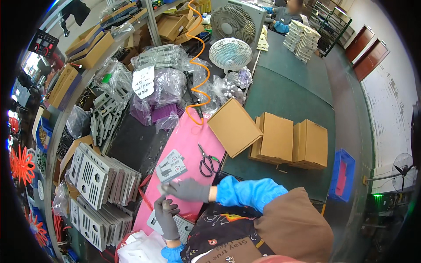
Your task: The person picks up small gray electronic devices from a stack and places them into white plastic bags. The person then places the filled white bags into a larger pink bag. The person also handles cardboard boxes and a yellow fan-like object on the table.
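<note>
My right hand, in a grey glove, reaches over the pink mat with its fingers closed on a small pale piece, blurred at its edges. My left hand, gloved too, is held just nearer, its fingers bent and apart with nothing seen in them. Under and beside it lies a grey slotted metal panel, partly hidden by the hand. Beyond my right hand a grey printed label sheet lies flat on the mat. Black-handled scissors rest to the right of it.
Stacked slotted metal panels stand at the left. Cardboard boxes sit on the green bench at right, near a blue crate. Bagged parts, a fan and an orange coiled hose are farther back. A co-worker is at the far end.
</note>
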Demonstrator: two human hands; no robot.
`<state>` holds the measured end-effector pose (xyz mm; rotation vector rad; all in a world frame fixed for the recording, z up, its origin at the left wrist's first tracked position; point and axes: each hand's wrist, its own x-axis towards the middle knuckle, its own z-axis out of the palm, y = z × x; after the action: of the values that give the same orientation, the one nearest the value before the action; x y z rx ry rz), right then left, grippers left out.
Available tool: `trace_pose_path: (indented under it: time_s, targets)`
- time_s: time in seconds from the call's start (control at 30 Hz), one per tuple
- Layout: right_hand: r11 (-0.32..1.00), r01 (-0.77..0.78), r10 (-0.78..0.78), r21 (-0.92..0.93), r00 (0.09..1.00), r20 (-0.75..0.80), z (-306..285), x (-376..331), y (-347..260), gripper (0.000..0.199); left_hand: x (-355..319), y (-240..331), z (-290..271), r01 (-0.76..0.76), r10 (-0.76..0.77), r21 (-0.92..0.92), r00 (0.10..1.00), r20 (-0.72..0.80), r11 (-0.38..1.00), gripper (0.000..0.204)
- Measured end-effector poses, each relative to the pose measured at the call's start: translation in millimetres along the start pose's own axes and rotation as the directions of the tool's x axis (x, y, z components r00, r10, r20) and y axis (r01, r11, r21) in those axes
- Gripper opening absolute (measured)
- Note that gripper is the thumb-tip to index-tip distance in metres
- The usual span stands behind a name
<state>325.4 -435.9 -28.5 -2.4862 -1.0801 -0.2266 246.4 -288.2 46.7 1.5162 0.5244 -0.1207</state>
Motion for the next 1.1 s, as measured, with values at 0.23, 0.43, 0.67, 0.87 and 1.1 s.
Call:
trace_pose_path:
  time_s: [0.23,0.43,0.67,0.87,1.1]
  targets:
    - [0.947,-0.189,0.189,0.259,0.982,0.026,-9,-24,-44,0.046,-5,-3,12,-0.227,0.227,0.004,0.974,0.008,0.974,0.052]
    - [0.861,-0.154,0.245,0.485,0.961,-0.129,-25,-27,-57,0.059,-16,-2,6,-0.356,0.355,-0.026,0.935,-0.024,0.934,0.037]
    - [0.851,-0.17,0.237,0.497,0.969,-0.074,-43,-31,-73,0.06,-35,1,-5,-0.306,0.306,-0.052,0.952,-0.021,0.951,0.02]
    - [0.85,-0.126,0.201,0.512,0.975,-0.095,-37,-39,-97,0.06,-50,-11,-27,-0.287,0.289,-0.128,0.957,0.003,0.949,0.018]
    - [0.873,-0.073,0.116,0.482,0.991,-0.059,-24,-33,-125,0.05,-75,-18,-51,-0.273,0.258,-0.169,0.96,-0.107,0.947,0.024]
